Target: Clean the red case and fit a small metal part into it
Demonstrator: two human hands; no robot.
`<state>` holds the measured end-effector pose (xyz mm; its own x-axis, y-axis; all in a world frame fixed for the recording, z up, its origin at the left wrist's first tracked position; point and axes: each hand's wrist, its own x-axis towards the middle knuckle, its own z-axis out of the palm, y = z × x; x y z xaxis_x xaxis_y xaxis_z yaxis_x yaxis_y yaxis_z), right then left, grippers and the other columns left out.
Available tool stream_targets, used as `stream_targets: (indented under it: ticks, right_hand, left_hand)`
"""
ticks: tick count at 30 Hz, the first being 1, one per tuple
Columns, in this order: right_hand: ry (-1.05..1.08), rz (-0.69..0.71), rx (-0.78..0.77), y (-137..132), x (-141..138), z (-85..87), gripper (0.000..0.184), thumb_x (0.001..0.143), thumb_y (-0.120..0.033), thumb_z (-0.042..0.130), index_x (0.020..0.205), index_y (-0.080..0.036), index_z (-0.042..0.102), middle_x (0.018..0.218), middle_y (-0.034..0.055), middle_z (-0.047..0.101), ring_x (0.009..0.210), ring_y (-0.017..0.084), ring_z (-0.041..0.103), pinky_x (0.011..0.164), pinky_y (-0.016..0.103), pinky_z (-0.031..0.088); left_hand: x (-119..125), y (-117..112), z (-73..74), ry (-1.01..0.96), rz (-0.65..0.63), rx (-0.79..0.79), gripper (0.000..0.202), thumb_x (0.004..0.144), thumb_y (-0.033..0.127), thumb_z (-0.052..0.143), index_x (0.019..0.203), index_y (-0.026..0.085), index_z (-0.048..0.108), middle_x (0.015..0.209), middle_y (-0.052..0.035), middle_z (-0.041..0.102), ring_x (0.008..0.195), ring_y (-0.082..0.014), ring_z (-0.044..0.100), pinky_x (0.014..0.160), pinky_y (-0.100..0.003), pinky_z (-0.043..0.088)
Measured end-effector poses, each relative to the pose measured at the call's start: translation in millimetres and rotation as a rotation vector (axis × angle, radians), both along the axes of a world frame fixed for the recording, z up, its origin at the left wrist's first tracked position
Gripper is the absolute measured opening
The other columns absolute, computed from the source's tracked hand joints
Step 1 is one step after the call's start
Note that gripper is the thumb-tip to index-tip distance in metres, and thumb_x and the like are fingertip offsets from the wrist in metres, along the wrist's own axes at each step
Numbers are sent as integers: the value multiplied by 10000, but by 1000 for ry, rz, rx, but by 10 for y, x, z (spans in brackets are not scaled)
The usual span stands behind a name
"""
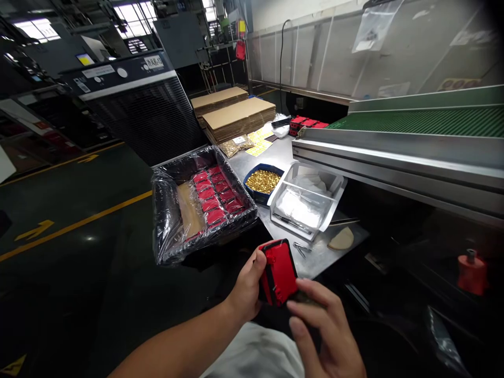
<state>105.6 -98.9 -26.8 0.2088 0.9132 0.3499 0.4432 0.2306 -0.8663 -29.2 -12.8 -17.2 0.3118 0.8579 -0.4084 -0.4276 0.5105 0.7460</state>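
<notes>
Our right hand (328, 331), fingers half curled, sits just beside a red-and-black case (279, 272) as our left hand (246, 286) grips it upright, seemingly to steady it for the right; whether the right pinches anything, we cannot tell. We hold the case just off the near edge of a steel workbench (315, 265). Along that bench, apparently set within reach, lie a blue tray (249, 185) of brass parts (263, 181) and a clear plastic bin (333, 189), with a plastic-lined crate (167, 220) of red packs (210, 197) at its left edge.
</notes>
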Motion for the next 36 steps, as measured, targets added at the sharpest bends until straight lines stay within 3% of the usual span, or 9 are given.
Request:
stream_targets:
  ticks: [4, 8, 15, 18, 21, 23, 27, 32, 36]
  right_hand:
    - [581, 36, -425, 121, 116, 9, 484, 858, -466, 589, 1300, -280, 530, 1397, 127, 545, 1247, 304, 570, 1020, 526, 536]
    - [888, 184, -447, 208, 150, 118, 533, 856, -463, 608, 1341, -277, 486, 1445, 111, 522, 1323, 265, 513, 1087, 449, 494]
    - [898, 288, -424, 170, 127, 297, 616, 789, -445, 711, 1324, -302, 441, 1376, 108, 562, 1264, 260, 553, 1073, 452, 504]
    - [856, 289, -434, 145, 137, 311, 651, 758, -405, 750, 1323, -301, 444, 1400, 116, 536, 1287, 280, 530, 1110, 512, 459]
    - [804, 309, -410, 134, 159, 323, 671, 746, -342, 769, 1336, -312, 451, 1467, 111, 475, 1352, 292, 469, 1158, 551, 391]
    - [778, 312, -384, 133, 180, 333, 623, 752, -315, 763, 1311, -314, 489, 1481, 106, 462, 1364, 295, 461, 1169, 555, 372]
    - [744, 289, -336, 143, 224, 339, 450, 791, -297, 724, 1219, -304, 586, 1460, 93, 496, 1345, 271, 495, 1148, 479, 422]
    - [775, 263, -363, 162, 275, 313, 277, 890, -333, 590, 1153, -277, 658, 1429, 90, 545, 1343, 263, 501, 1109, 440, 481]
    - [749, 272, -342, 151, 286, 303, 294, 900, -388, 566, 1144, -255, 665, 1420, 98, 547, 1324, 263, 518, 1123, 417, 465]
  left_hand:
    - [-68, -7, 56, 133, -138, 367, 886, 668, 678, 734, 1376, 211, 478, 1293, -128, 582, 1181, -283, 558, 1009, -320, 458]
    - [-113, -4, 153, 183, -283, 516, 998, 583, 616, 807, 1425, 259, 406, 1319, -124, 555, 1228, -310, 530, 1079, -373, 420]
    - [-134, -27, 210, 229, -339, 595, 1018, 587, 565, 824, 1450, 258, 381, 1324, -148, 554, 1209, -338, 543, 1111, -444, 396]
    - [-163, -27, 236, 222, -351, 654, 1016, 566, 328, 918, 1447, 269, 415, 1346, -147, 538, 1216, -349, 539, 1108, -444, 403]
    - [-200, -12, 278, 270, -333, 752, 1130, 423, 30, 934, 1422, 285, 472, 1339, -135, 549, 1204, -360, 544, 1095, -434, 419]
    - [-221, -1, 300, 303, -328, 848, 1225, 330, -37, 927, 1419, 298, 477, 1329, -133, 561, 1201, -369, 543, 1092, -442, 425]
    - [-246, 7, 322, 370, -348, 1030, 1293, 313, 55, 962, 1453, 327, 415, 1349, -134, 556, 1241, -377, 508, 1128, -476, 385]
    - [-256, -8, 327, 429, -357, 1109, 1259, 353, 129, 974, 1459, 317, 406, 1324, -137, 583, 1251, -373, 508, 1187, -513, 298]
    - [-248, -12, 283, 414, -348, 1184, 1154, 473, 263, 961, 1473, 301, 386, 1330, -152, 571, 1251, -371, 508, 1184, -525, 302]
